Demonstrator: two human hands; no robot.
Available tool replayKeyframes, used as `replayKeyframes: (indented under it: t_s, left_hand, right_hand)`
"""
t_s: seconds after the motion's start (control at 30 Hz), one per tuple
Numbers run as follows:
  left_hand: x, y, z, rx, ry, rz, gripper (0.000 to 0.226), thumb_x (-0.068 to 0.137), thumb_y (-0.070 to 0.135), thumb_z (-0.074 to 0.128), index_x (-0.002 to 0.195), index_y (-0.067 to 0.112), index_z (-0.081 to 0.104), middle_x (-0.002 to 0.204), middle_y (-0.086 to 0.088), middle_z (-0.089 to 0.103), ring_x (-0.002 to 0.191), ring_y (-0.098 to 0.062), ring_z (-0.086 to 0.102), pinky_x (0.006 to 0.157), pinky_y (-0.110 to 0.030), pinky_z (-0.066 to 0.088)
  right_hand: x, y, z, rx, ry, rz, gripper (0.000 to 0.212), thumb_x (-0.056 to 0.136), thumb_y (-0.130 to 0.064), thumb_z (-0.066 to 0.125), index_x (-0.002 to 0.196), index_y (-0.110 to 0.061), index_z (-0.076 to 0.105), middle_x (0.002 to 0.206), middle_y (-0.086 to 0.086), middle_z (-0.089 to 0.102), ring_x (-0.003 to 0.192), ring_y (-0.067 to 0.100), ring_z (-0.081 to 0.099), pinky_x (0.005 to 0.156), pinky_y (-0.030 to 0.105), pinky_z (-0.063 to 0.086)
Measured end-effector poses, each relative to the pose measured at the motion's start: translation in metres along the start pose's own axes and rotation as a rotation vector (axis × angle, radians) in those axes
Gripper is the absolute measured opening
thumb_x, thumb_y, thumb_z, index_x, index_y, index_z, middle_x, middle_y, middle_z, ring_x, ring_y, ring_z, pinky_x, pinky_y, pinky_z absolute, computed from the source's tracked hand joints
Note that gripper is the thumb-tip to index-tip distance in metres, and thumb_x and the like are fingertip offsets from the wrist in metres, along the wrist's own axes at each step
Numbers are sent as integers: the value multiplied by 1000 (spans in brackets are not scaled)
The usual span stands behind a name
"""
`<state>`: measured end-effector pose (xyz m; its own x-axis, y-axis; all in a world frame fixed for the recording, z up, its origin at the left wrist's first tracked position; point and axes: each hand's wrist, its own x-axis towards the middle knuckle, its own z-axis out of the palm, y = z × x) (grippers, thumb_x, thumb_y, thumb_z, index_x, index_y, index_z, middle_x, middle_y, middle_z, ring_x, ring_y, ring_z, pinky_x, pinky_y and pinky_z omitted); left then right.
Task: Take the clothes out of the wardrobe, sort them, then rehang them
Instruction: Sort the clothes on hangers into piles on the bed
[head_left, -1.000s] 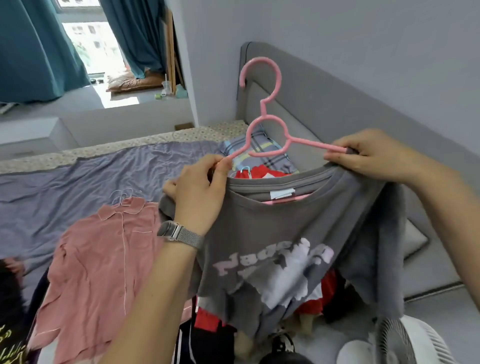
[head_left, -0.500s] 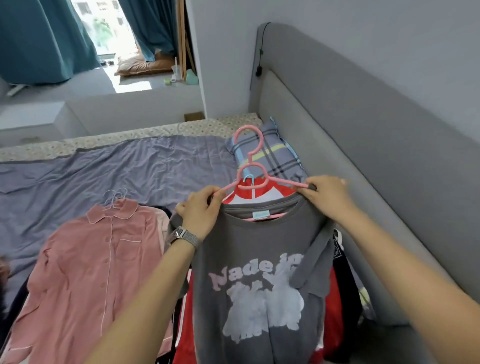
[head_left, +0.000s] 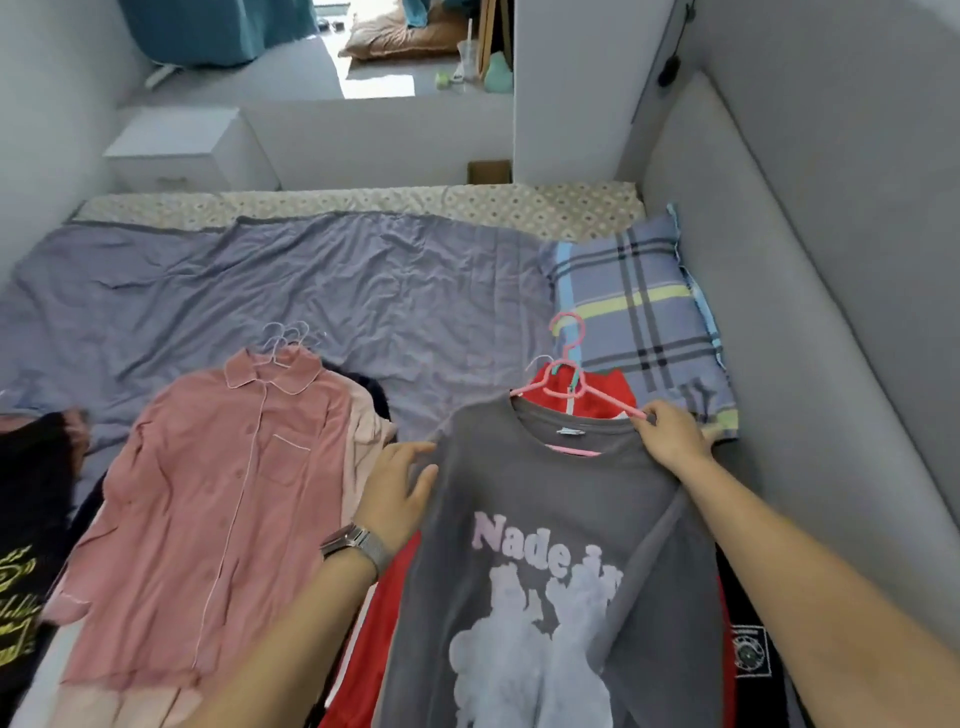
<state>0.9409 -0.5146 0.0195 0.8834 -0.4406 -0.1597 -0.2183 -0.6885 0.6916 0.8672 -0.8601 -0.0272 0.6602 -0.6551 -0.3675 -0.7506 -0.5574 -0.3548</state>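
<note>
Right at the centre lies one grey T-shirt (head_left: 550, 499) with pale lettering and a whitish print, spread face up on the bed over a red garment (head_left: 576, 387) whose collar shows just above the grey neckline. One pink hanger (head_left: 569, 384) sits inside the shirt's neck, its hook pointing toward the plaid pillow (head_left: 636, 306). The right hand (head_left: 672, 434) pinches the hanger's right arm at the shirt's shoulder, thumb and forefinger closed on the pink bar, the other fingers curled behind. The left hand (head_left: 397, 491) rests on the shirt's left shoulder and sleeve with its fingers spread and nearly straight, gripping nothing; a metal-banded watch (head_left: 353, 545) sits on that wrist.

Just left of the grey shirt lies one pink button-up shirt (head_left: 218, 499) with a collar and chest pocket, flat on the bed, with pale hanger hooks (head_left: 283, 338) bunched at its collar; how many hooks there are cannot be told. A lighter pink garment edge and something dark peek out from under its right side. At the far left edge lies one black garment (head_left: 26, 519) with yellow print. Another black piece with a white square print (head_left: 750, 649) shows beneath the right forearm.

Beneath everything is a wrinkled lilac-grey sheet (head_left: 311, 291), with a patterned mattress strip (head_left: 415, 200) beyond it and a grey padded headboard (head_left: 779, 312) along the right. One white bedside cabinet (head_left: 182, 150) stands beyond the bed.
</note>
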Motion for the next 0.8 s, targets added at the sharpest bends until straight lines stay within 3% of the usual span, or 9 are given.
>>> replayKeyframes:
  t_s: [0.07, 0.2, 0.3, 0.4, 0.5, 0.57, 0.67, 0.8]
  left_hand:
    - [-2, -15, -4, -60, 13, -73, 25, 87, 23, 52, 107, 11, 62, 106, -4, 60, 99, -19, 58, 92, -36, 47]
    - [-5, -36, -22, -40, 77, -115, 23, 89, 7, 56, 112, 6, 60, 108, -3, 60, 94, -17, 58, 83, -24, 45]
    - [-8, -55, -40, -4, 64, -122, 26, 89, 9, 57, 115, 9, 59, 108, -1, 60, 93, -16, 58, 85, -29, 47]
    - [-18, -73, -68, -5, 25, -157, 28, 92, 12, 54, 119, 11, 57, 106, 1, 58, 91, -11, 55, 82, -22, 44]
    - [-18, -96, -106, -58, 36, -178, 24, 92, 10, 53, 115, 11, 58, 98, 4, 57, 90, -11, 56, 85, -26, 47]
    - [-7, -121, -136, -81, 81, -172, 22, 91, 9, 54, 112, 13, 59, 91, 8, 58, 86, -9, 57, 84, -25, 49]
    - [16, -168, -182, -91, 131, -176, 23, 90, 11, 56, 109, 23, 62, 87, 12, 60, 83, -3, 58, 73, -5, 42]
    - [56, -249, -221, -68, 66, -217, 26, 90, 14, 56, 113, 25, 61, 87, 7, 60, 78, -8, 58, 71, -11, 43]
  right_hand:
    - [12, 5, 14, -149, 7, 53, 21, 96, -28, 50, 107, -14, 61, 117, 15, 63, 117, 35, 52, 104, 47, 28]
    - [3, -12, 36, -438, 112, 9, 43, 89, -24, 56, 129, -12, 48, 132, 14, 51, 123, 34, 42, 106, 46, 27]
    - [-16, -61, 49, -382, 77, -210, 52, 85, -20, 56, 135, -17, 44, 133, 9, 51, 122, 32, 43, 103, 45, 30]
    - [-44, -128, 65, -162, -212, -388, 46, 86, -19, 55, 132, -16, 51, 132, 9, 56, 122, 28, 50, 100, 37, 39]
    - [-72, -199, 81, 28, -380, -391, 34, 88, -11, 54, 121, -10, 61, 122, 8, 63, 115, 24, 57, 93, 26, 40]
    - [-77, -247, 95, 16, -383, -386, 35, 87, -12, 53, 121, -10, 61, 120, 7, 63, 115, 25, 57, 93, 26, 41]
    - [-74, -311, 125, -18, -373, -351, 37, 88, -15, 51, 125, -11, 57, 127, 8, 61, 119, 24, 54, 98, 29, 41]
    - [-55, -373, 188, -69, -390, -291, 41, 90, -14, 52, 130, -9, 53, 130, 11, 59, 123, 25, 51, 94, 25, 37]
